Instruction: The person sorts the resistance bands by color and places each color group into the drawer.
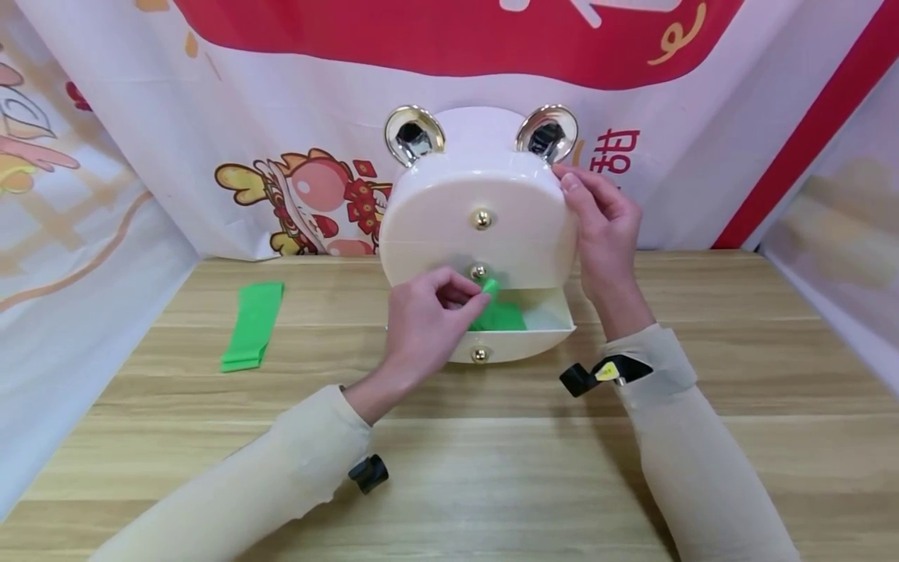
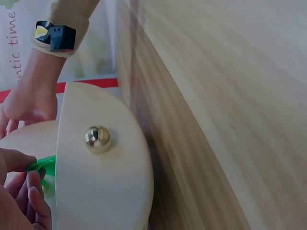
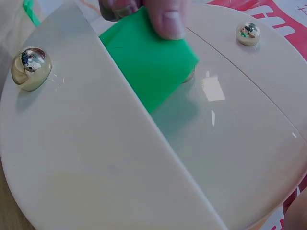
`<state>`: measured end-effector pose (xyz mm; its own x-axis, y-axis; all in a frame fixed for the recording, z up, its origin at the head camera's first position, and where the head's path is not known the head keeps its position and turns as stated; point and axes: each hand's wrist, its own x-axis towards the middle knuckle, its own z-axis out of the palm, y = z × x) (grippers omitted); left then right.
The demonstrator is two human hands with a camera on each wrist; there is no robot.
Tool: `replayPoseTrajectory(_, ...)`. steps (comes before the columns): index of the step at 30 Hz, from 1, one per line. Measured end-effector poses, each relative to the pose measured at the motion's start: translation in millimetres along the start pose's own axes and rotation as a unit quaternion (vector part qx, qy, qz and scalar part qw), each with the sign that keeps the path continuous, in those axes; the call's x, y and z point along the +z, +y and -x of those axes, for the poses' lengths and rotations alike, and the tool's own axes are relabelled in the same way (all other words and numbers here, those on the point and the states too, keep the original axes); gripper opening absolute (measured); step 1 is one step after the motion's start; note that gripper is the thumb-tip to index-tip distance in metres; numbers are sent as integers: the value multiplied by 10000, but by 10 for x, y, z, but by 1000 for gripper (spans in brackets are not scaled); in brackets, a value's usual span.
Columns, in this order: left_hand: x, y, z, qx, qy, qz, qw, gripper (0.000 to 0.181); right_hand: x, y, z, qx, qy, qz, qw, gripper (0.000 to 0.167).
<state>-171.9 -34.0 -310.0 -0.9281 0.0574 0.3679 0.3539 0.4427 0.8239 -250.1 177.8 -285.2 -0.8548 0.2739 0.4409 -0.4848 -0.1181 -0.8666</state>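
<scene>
A round white drawer box (image 1: 428,222) with gold knobs and two gold-rimmed, eye-like discs stands on the table. Its bottom drawer (image 1: 516,343) is pulled out, and a green folded strip (image 1: 502,316) lies partly in it. Between thumb and fingers, my left hand (image 1: 428,316) pinches the upper end of that strip, just above the drawer. The right wrist view shows the strip (image 3: 148,62) hanging behind the drawer front (image 3: 100,143). My right hand (image 1: 607,226) grips the box's upper right side, below the right disc. Whether the strip is cloth or paper, I cannot tell.
Another green folded strip (image 1: 253,324) lies on the wooden table (image 1: 492,476), left of the box. Close behind the box hangs a printed white and red cloth (image 1: 281,101). Cloth walls also flank the table on both sides.
</scene>
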Motion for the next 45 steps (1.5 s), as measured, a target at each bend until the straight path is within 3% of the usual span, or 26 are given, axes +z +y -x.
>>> replayPoseTrajectory(14, -154, -225, -18, -94, -70, -1005, 9949, 15, -64, 13, 9, 37, 56, -43, 10000, 37)
replayPoseTrajectory(22, -210, -291, 1, 236, -1, -1351, 9906, 15, -51, 13, 4, 5, 53, -109, 9999, 37)
replayPoseTrajectory(30, -319, -332, 44, 525, 280, -1626, 9849, 13, -28, 21, -2, -7, 13, -145, 9999, 31)
replayPoseTrajectory(37, -628, -389, 77, 491, 286, -1459, 9877, 12, -12, 28, -12, -43, 1, -117, 9999, 33)
replayPoseTrajectory(45, -1222, -611, 142, 59, 163, -1272, 9917, 16, -14, 16, -14, -97, -15, -65, 9999, 32)
